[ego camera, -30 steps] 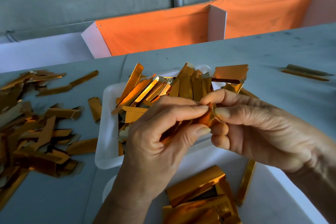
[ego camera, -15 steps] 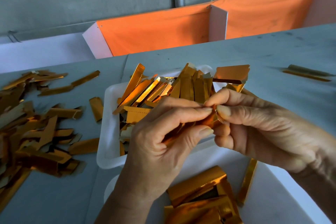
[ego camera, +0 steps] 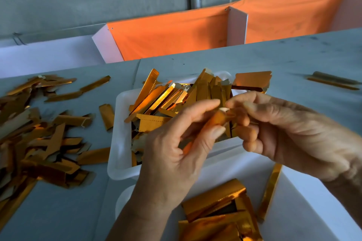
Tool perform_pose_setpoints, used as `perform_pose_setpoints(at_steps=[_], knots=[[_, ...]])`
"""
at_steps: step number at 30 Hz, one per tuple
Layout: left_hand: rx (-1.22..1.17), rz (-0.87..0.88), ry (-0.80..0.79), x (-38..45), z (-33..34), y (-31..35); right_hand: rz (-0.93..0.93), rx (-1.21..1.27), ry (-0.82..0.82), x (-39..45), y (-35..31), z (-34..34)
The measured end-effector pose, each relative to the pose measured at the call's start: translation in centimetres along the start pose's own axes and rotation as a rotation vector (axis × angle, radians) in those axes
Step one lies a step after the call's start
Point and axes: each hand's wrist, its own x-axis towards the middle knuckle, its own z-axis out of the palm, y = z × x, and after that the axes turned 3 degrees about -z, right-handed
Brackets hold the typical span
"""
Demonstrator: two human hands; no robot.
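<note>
Both hands met in the air, each closed on the same gold foil strip (ego camera: 217, 119). The left hand (ego camera: 172, 158) pinched its lower stretch between thumb and forefinger. The right hand (ego camera: 297, 135) nipped its upper end with the fingertips, though blur hid exactly which fingers touched it. The strip ran slantwise between them and touched neither tray.

Just behind the grip stood a white tray (ego camera: 118, 135) heaped with more gold strips (ego camera: 203, 92), several of them standing on end. Below the grip, nearer the person, a second white tray (ego camera: 307, 213) held folded gold pieces (ego camera: 213, 201), and a single strip (ego camera: 270, 188) lay along its right side. Well out to the left of the grip, a loose pile of strips (ego camera: 39, 143) lay spread on the grey table (ego camera: 58, 211). Far to the right lay two more strips (ego camera: 333, 81). Beyond everything hung orange cloth (ego camera: 172, 33).
</note>
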Motion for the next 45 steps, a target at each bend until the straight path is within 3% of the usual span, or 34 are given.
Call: perform_pose_setpoints(at_steps=[3, 8, 12, 15, 18, 20, 23, 25, 28, 31, 34, 38, 45], knots=[[-0.011, 0.003, 0.050, 0.0, 0.1, 0.0, -0.032, -0.110, 0.021, -0.2, 0.0, -0.1], [-0.103, -0.054, -0.002, 0.0, -0.1, -0.1, -0.115, -0.224, 0.093, 0.2, 0.7, 1.1], [-0.134, -0.061, 0.027, 0.0, -0.2, -0.1, -0.077, -0.221, 0.057, 0.0, 0.2, 0.3], [-0.048, -0.100, 0.172, 0.2, -0.4, -0.6, 0.105, -0.197, -0.047, -0.5, -0.8, -0.8], [0.099, -0.197, 0.258, 0.2, -0.3, -1.3, 0.309, -0.347, -0.099, -0.8, -0.8, -0.8], [0.226, -0.272, 0.281, 0.0, -0.3, -1.9, 0.278, -0.468, -0.002, -0.5, -0.8, -0.5], [0.481, -0.366, 0.240, 0.0, -0.4, -2.6, 0.069, -0.559, 0.199, 0.7, -1.0, 0.5], [0.589, -0.432, 0.107, -0.1, -0.3, -2.9, -0.008, -0.705, 0.235, 2.2, -0.9, 1.0], [0.661, -0.462, -0.067, -0.3, 0.2, -3.1, -0.047, -1.239, 0.186, 5.7, 0.1, 2.1], [0.679, -0.440, -0.091, -0.2, 0.1, -3.0, -0.077, -1.633, 0.117, 9.9, 1.9, 2.5], [0.718, -0.430, -0.102, -0.1, 0.0, -3.4, 0.031, -1.910, 0.058, 13.1, 4.2, 1.7], [0.759, -0.416, -0.117, -0.1, 0.0, -3.5, 0.093, -2.134, -0.031, 14.9, 5.7, 0.9], [0.782, -0.424, -0.123, 0.0, 0.1, -3.6, -0.067, -2.364, -0.207, 16.1, 4.6, 0.7]])
